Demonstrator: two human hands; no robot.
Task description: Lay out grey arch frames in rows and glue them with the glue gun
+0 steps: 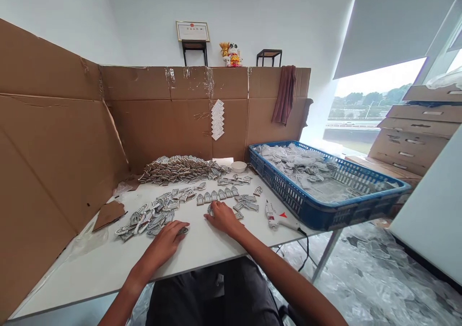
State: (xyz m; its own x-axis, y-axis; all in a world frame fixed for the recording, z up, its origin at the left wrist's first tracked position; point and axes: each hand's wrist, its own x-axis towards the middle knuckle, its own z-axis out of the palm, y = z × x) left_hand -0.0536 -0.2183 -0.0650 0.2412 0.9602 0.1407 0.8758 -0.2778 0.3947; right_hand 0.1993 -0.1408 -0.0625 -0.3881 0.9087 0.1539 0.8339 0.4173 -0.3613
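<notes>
My left hand rests low over the white table, its fingers curled round a small grey arched window-shaped piece, most of which is hidden. Just left of it spreads a loose heap of similar arched pieces. My right hand is closed on another arched piece at its fingertips, directly below a neat row of upright-facing pieces. More pieces lie in a small stack to the right of that hand.
A big pile of pieces backs onto the cardboard screen. On the right are a corded glue gun and a blue plastic crate holding bagged pieces. A white bowl stands behind. Plastic bags cover the floor.
</notes>
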